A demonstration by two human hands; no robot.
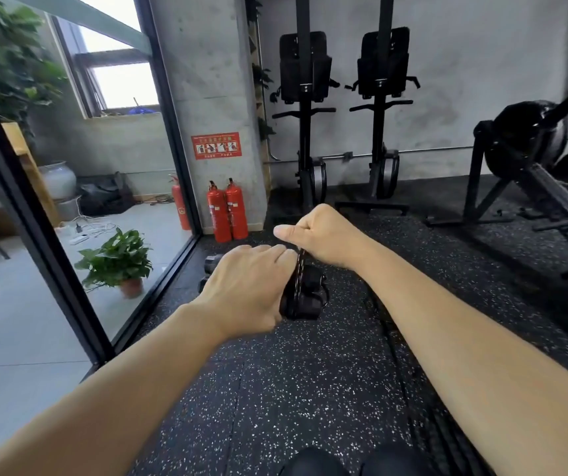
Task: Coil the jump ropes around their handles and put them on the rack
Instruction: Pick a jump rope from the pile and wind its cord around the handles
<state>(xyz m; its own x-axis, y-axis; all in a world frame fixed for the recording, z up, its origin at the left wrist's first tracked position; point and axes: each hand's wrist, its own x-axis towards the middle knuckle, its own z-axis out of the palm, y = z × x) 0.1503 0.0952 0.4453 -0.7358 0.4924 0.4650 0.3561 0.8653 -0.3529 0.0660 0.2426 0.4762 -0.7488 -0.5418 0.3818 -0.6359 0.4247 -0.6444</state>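
Observation:
My left hand [246,286] grips the black jump rope handles [304,297], which show as a dark bundle with rope wound around them, held over the speckled floor. Just above, my right hand [323,231] is closed in a fist on a stretch of the black rope [300,266], pulled taut down to the bundle. Part of the handles is hidden behind my left fingers. No rack for ropes can be made out.
Two red fire extinguishers [227,211] stand by the concrete pillar. A glass wall [69,214] runs along the left, with a potted plant [121,262] behind it. Black gym machines [306,132] line the back wall, another machine [533,173] is at right. A small black dumbbell [212,264] lies beyond my left hand.

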